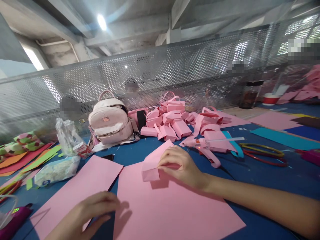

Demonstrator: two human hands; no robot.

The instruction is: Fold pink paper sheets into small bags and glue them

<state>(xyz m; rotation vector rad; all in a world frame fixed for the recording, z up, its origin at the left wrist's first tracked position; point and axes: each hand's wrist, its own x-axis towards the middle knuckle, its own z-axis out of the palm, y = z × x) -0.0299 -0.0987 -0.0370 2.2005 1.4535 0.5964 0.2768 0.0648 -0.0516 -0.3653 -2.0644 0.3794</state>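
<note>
My right hand (183, 166) pinches a folded pink paper box (150, 170) over a large pink sheet (180, 213). The box's open or folded inside is partly hidden by my fingers. My left hand (87, 211) is over the left side of the same sheet, holding nothing, its fingers stretched out and a little apart. A second pink sheet (82, 183) lies to the left, partly under my left hand. Just beyond my right hand rests a pink hot glue gun (202, 146) with a clear glue stick in its back end.
Behind lies a heap of pink paper boxes with handles (175, 120). A pale backpack (110, 116) stands by the perforated metal screen (155, 73). To the left are a plastic packet (57, 170) and coloured sheets; right, scissors with yellow and red loops (265, 155) and blue strips (285, 138).
</note>
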